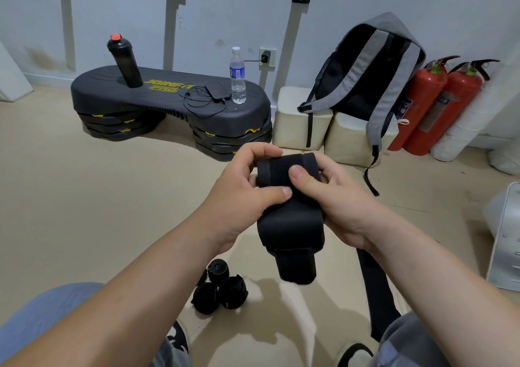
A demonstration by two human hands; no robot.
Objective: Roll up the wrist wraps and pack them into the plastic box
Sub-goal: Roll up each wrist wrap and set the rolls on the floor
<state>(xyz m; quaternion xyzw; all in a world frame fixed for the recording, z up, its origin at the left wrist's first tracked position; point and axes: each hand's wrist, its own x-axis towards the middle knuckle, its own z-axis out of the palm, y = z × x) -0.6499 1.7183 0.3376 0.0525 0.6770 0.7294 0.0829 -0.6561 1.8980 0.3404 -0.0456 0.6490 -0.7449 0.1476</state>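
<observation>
both hands, left hand (242, 186) and right hand (332, 195), pinch the soft, floppy wrist wrap (289, 214) in mid-air above the floor, and gripping the roll's edges looks best to keep it tight.

Open floor (84, 183) ahead up to step platform (168, 104); rolled wraps (219, 290), loose strap (377, 290) below

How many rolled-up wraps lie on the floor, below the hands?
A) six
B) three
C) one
B: three black rolls lie clustered on the floor, below the wrap held by the left hand and the right hand.
</observation>
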